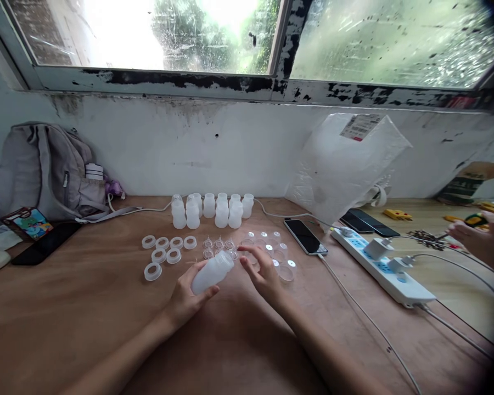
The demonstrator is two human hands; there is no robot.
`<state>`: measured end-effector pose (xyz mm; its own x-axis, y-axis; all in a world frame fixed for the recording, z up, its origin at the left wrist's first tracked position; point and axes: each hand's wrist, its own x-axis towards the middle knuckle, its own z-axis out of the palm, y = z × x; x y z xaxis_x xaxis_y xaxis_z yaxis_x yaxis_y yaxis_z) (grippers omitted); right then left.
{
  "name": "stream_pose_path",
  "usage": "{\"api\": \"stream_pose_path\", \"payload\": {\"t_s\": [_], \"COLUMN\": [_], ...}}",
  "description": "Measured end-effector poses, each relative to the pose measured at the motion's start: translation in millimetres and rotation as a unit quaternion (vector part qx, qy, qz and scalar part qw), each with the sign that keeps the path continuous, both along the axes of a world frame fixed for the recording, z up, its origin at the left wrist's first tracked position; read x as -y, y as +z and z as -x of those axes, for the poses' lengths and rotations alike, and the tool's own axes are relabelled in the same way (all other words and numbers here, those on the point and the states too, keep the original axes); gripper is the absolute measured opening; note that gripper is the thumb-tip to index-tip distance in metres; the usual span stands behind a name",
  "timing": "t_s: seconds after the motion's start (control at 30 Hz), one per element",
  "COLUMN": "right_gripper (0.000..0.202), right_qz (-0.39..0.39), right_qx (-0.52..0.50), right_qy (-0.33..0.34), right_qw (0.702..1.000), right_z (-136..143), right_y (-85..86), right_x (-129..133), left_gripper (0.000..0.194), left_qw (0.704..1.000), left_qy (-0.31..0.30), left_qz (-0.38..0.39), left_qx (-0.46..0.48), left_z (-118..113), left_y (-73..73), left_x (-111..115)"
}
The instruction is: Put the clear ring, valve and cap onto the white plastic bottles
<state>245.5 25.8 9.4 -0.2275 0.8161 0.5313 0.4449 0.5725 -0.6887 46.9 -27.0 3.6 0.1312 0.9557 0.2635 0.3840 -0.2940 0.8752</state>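
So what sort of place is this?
Probably a makeshift workroom: white bottles and rings set out in groups on a brown tabletop, a power strip with chargers, and a worn window frame.

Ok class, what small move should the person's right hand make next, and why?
Probably the right hand should pick up one of the small clear teats. It looks free and hovers close to them, while the left hand holds a tilted bottle that appears to have no teat on it.
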Motion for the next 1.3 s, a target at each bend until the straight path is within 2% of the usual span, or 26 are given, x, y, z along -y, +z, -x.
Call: {"api": "stream_pose_path", "payload": {"t_s": [0.1, 0.2, 0.37, 0.57, 0.7, 0.8, 0.9, 0.97, 1.13, 1.3], "right_gripper": [0.017, 0.019, 0.02, 0.018, 0.014, 0.019, 0.024, 0.024, 0.019, 0.02], "right_qz": [-0.08, -0.101, -0.083, -0.072, -0.088, -0.085, -0.024, 0.026, 0.103, 0.126], "right_qx": [0.113, 0.22, 0.312, 0.332, 0.261, 0.107, -0.066, -0.132, -0.144, -0.168], "right_qy": [-0.14, -0.207, -0.218, -0.189, -0.16, -0.155, -0.132, -0.095, -0.021, -0.01], "right_qw": [0.98, 0.948, 0.921, 0.921, 0.948, 0.978, 0.989, 0.986, 0.984, 0.978], "right_z": [-13, -19, -20, -19, -18, -17, -13, -8, 7, 11], "right_y": [-2.5, -4.5, -9.9, -15.8, -12.8, -5.2, 2.2, 4.4, 2.3, -0.5], "right_x": [-15, -22, -21, -23, -24, -21, -14, -7, 5, 7], "left_gripper": [0.042, 0.04, 0.04, 0.045, 0.045, 0.045, 0.044, 0.043, 0.04, 0.039], "left_qw": [0.999, 0.997, 0.995, 0.978, 0.978, 0.984, 0.989, 0.991, 0.997, 0.998], "left_qy": [0.004, -0.008, -0.008, 0.003, 0.013, 0.02, 0.018, 0.01, 0.0, 0.004], "left_qz": [0.044, 0.041, 0.035, 0.116, 0.12, 0.103, 0.086, 0.069, 0.025, 0.01], "left_qx": [0.031, 0.06, 0.094, 0.171, 0.169, 0.144, 0.123, 0.112, 0.074, 0.067], "left_z": [2, 3, 4, 6, 9, 11, 11, 11, 12, 13], "left_y": [0.1, -2.6, -8.3, -7.8, -7.5, -8.5, -11.1, -13.4, -15.5, -12.5], "left_x": [-1, -3, -7, -11, -15, -16, -16, -16, -16, -15]}}
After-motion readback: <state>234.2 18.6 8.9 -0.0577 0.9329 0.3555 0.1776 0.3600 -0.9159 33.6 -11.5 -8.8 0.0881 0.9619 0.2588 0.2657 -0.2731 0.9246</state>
